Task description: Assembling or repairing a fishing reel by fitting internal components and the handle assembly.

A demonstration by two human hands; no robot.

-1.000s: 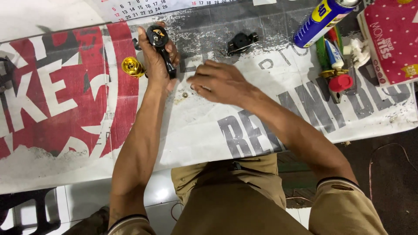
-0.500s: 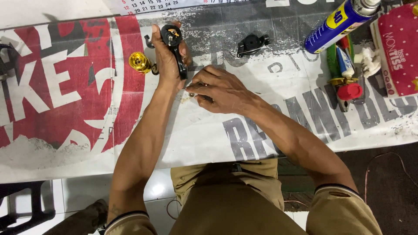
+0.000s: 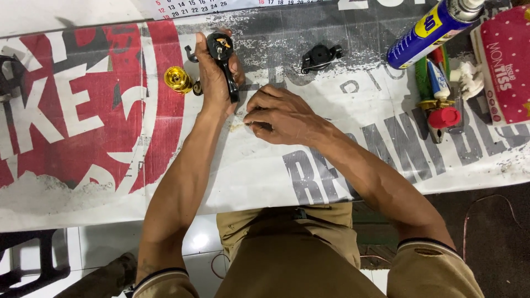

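Note:
My left hand (image 3: 216, 74) grips a black fishing reel body (image 3: 224, 59) with its stem pointing toward me, held just above the printed banner (image 3: 342, 160) that covers the table. My right hand (image 3: 281, 116) rests fingers-down on the banner right beside it, pinching at something small that the fingers hide. A gold spool (image 3: 178, 80) lies just left of my left hand. A black reel part (image 3: 320, 57) lies farther back, to the right.
A blue and yellow spray can (image 3: 436, 27) lies at the back right beside small tubes and a red-capped bottle (image 3: 441, 117). A red tissue pack (image 3: 505, 66) sits at the far right edge. A calendar (image 3: 187, 6) lies at the back. White floor tiles (image 3: 110, 243) show below.
My left hand has lifted and turned the reel body a little farther from me. My right hand stays pressed on the banner, shifted slightly.

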